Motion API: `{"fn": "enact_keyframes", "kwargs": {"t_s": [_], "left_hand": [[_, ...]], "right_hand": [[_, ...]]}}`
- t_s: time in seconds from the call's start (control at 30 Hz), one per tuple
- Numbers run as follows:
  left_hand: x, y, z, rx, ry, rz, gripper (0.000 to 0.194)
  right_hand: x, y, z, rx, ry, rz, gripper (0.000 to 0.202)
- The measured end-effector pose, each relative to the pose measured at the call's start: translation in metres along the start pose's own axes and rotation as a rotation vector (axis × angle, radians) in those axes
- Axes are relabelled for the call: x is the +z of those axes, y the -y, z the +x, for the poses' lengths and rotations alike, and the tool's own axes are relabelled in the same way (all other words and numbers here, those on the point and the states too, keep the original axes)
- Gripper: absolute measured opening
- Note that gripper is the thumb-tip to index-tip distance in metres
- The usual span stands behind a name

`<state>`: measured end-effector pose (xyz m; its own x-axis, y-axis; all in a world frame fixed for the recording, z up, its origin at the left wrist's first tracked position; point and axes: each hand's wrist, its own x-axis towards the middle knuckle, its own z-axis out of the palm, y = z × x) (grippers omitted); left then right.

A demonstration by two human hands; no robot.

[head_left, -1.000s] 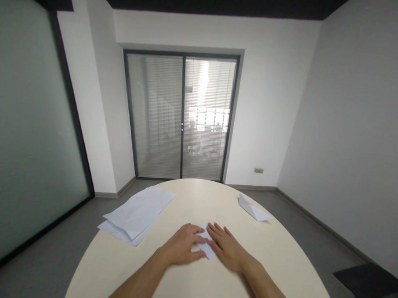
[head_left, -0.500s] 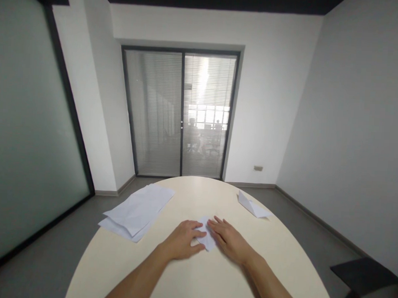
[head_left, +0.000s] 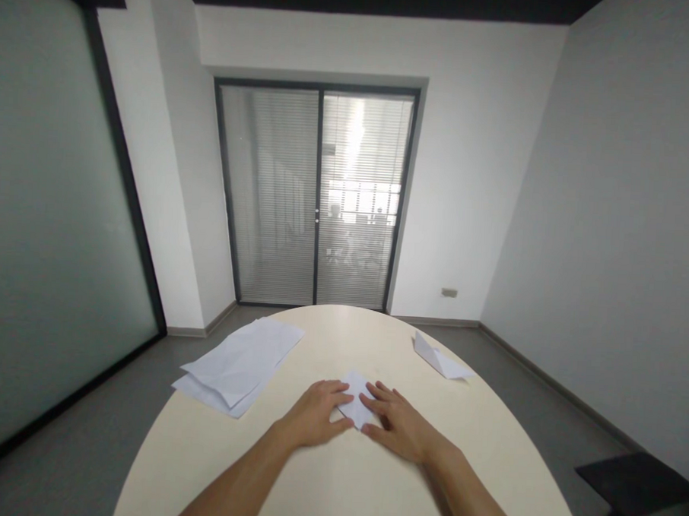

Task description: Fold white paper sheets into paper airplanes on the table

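Note:
A small folded white paper (head_left: 356, 401) lies flat on the cream table (head_left: 335, 478) between my two hands. My left hand (head_left: 316, 414) rests on its left side, fingers spread, with fingertips on the paper. From the right, my right hand (head_left: 399, 422) touches the paper with its fingertips, and its fingers are apart too. Neither hand grips anything. Part of the paper's edges is hidden under the fingers.
Several loose white sheets (head_left: 242, 364) overlap at the table's left edge. A folded white paper (head_left: 440, 359) stands near the right edge. Beyond the table are glass doors (head_left: 318, 196) with blinds. A dark chair part (head_left: 635, 480) shows at lower right.
The fingers of my right hand have spread and its thumb now reaches the paper's lower right side. More of the paper shows. My left hand has hardly moved.

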<state>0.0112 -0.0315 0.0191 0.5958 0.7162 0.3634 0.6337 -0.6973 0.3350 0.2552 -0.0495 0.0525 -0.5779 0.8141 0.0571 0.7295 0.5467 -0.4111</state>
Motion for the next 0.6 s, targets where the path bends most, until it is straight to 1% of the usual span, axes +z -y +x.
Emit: {"fn": "enact_keyframes", "kwargs": {"t_s": [0.1, 0.17, 0.23, 0.4, 0.6], "left_hand": [[0.0021, 0.0037, 0.0005, 0.015, 0.002, -0.006, 0.045], [0.0033, 0.0057, 0.0008, 0.014, 0.002, -0.011, 0.045], [0.0032, 0.0061, 0.0009, 0.009, 0.004, -0.013, 0.044], [-0.0001, 0.0034, -0.0002, 0.033, 0.020, 0.006, 0.040], [0.0010, 0.0039, -0.0003, 0.024, 0.006, -0.010, 0.035]], "right_hand": [[-0.0039, 0.0086, 0.0025, -0.157, -0.059, -0.012, 0.053], [-0.0052, 0.0119, 0.0032, -0.221, -0.063, 0.013, 0.042], [-0.0048, 0.0120, 0.0029, -0.210, -0.053, 0.048, 0.039], [-0.0005, 0.0048, 0.0015, -0.096, -0.076, 0.090, 0.038], [-0.0020, 0.0058, 0.0009, -0.059, -0.101, 0.105, 0.038]]}}
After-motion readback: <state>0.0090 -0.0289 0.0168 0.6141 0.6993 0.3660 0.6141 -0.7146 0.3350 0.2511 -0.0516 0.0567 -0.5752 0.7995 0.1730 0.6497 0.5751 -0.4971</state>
